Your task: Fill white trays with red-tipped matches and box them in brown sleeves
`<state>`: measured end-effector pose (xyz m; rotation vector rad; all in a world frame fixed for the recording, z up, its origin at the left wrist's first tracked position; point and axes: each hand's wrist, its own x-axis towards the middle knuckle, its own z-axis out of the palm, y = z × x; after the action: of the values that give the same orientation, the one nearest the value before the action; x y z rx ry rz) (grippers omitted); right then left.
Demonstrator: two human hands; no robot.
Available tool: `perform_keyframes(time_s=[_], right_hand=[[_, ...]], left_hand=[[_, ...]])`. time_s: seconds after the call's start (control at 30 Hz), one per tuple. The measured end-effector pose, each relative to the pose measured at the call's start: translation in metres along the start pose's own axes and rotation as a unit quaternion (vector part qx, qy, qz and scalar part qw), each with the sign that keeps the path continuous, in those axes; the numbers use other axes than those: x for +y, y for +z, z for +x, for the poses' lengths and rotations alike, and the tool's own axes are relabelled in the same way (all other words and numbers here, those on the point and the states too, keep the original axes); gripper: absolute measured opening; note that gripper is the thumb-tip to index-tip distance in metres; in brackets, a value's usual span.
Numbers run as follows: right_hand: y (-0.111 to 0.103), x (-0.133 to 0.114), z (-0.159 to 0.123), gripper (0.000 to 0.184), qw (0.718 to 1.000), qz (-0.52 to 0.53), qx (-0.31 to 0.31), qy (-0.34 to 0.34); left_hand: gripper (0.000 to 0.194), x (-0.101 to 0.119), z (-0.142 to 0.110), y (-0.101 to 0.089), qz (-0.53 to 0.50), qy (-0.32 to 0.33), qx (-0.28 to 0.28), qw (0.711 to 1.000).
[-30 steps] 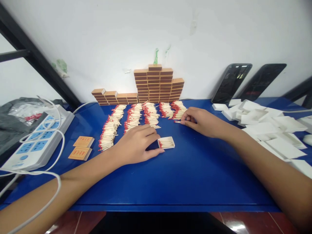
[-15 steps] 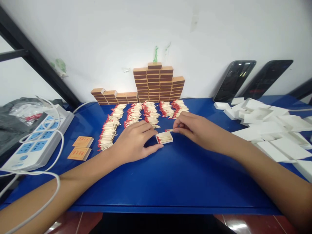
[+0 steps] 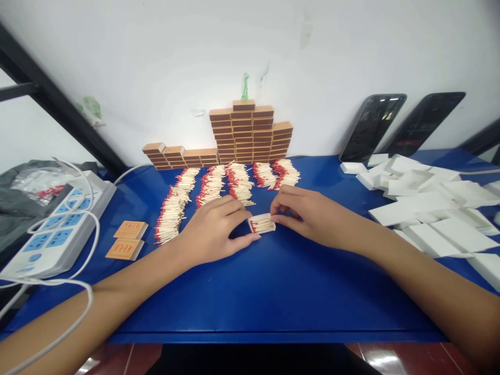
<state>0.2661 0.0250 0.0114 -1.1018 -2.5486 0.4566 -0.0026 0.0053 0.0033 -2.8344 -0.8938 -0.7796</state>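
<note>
Seemingly, a tray (image 3: 264, 230) on the bench (image 3: 297, 297) is being filled with matches (image 3: 261, 225), its left end held in the grip of the left hand (image 3: 219, 227), the right hand (image 3: 307, 211) pinched at the other, on what cannot be told, and careful release is probably called for next.

The right hand (image 3: 302, 211) has been brought from the rightmost match pile (image 3: 287, 173) to the right end of the small white tray (image 3: 272, 227), and the single match that was pinched there (carried across with its red head pointing left) has been lowered to the tray's matches (image 3: 261, 225), among which it can no longer be told apart.
</note>
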Motion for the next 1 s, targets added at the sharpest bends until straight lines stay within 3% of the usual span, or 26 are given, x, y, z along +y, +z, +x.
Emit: perform_keyframes(time_s=[0.4,0.5,0.6,0.77,0.9,1.0], right_hand=[[0.006,-0.003,0.005,0.017,0.998,0.065,-0.002,-0.01],[-0.003,0.015,0.007,0.021,0.998,0.044,0.05,-0.022],[-0.016,0.047,0.008,0.019,0.994,-0.023,0.106,0.02],[-0.025,0.082,0.006,0.02,0.993,-0.059,0.054,0.087],[-0.015,0.075,0.01,0.024,0.996,-0.016,0.039,0.073],[-0.004,0.068,0.014,0.024,0.996,-0.001,0.07,0.056]], left_hand=[[0.03,-0.001,0.0,0.002,-0.007,0.002,-0.001,1.0],[0.031,-0.001,-0.001,0.002,-0.005,0.002,0.004,1.0],[0.031,-0.002,-0.001,0.002,-0.001,0.002,0.004,1.0],[0.032,-0.002,-0.002,0.003,0.005,0.004,0.007,1.0],[0.03,-0.002,-0.002,0.003,0.004,0.009,0.005,1.0],[0.031,-0.001,-0.001,0.003,0.004,0.009,0.003,1.0]])
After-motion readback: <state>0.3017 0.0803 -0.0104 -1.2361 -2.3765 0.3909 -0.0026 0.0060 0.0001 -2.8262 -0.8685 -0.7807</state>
